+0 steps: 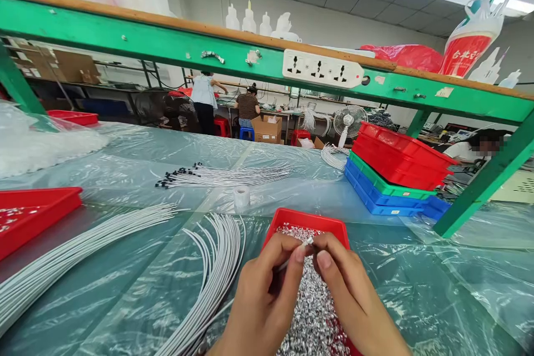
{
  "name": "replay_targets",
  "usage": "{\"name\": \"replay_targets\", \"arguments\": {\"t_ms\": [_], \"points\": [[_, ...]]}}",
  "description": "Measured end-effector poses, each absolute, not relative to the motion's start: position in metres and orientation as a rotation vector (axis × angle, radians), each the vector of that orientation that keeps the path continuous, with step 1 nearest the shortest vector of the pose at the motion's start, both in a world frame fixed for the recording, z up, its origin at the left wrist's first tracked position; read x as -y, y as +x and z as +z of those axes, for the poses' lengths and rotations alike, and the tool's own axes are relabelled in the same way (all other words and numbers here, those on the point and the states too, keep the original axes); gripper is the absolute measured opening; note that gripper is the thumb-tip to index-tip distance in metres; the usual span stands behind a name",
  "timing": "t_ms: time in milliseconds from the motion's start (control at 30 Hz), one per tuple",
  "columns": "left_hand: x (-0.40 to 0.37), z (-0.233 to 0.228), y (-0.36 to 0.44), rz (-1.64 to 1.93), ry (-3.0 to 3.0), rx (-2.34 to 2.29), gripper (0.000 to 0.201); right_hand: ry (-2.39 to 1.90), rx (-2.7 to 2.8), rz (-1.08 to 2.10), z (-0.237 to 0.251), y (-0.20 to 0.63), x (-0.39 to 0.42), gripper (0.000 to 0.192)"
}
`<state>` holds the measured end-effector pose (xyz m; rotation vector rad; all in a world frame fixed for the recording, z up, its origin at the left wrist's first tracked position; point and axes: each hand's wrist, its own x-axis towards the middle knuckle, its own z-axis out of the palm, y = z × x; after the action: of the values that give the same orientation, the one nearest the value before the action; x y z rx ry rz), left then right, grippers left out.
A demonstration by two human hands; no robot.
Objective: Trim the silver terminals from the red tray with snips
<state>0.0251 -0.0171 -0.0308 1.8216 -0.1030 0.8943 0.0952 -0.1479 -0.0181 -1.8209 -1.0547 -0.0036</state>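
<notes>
My left hand [262, 295] pinches the end of a thin white cable [292, 256] between thumb and forefinger. My right hand [350, 289] meets it from the right, its fingertips pinching a tiny silver part at the cable's tip [311, 241]. Both hands hover over a red tray [304, 219] filled with several small silver metal parts [312, 311]. A curved bundle of white cables [221, 256] lies just left of my left hand.
Plastic sheeting covers the table. A long white cable bundle [75, 250] and another red tray [29, 217] lie left. A tape roll [241, 196], black-tipped cables [217, 176], stacked red, green and blue trays [392, 175] sit behind. Green frame with power strip [321, 68] overhead. People work in the background.
</notes>
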Motion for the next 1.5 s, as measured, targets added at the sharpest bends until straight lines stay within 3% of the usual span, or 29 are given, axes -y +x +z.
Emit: {"name": "replay_targets", "arguments": {"t_ms": [267,767,967,1233,1500], "points": [[0.019,-0.031,0.026,1.005,1.937,0.158,0.014,-1.791,1.052,0.014,-0.015,0.094,0.149,0.028],[0.018,-0.033,0.027,1.113,2.098,0.253,0.014,-1.742,1.062,0.101,-0.012,0.095,0.15,0.031],[0.015,-0.034,0.033,1.403,2.192,0.302,0.012,-1.694,1.018,0.272,-0.008,0.099,0.156,0.031],[0.014,-0.034,0.04,1.686,2.302,0.456,0.013,-1.709,0.978,0.274,-0.008,0.097,0.156,0.037],[0.018,-0.033,0.035,1.604,2.249,0.355,0.017,-1.682,1.071,0.288,-0.01,0.097,0.156,0.032]]}}
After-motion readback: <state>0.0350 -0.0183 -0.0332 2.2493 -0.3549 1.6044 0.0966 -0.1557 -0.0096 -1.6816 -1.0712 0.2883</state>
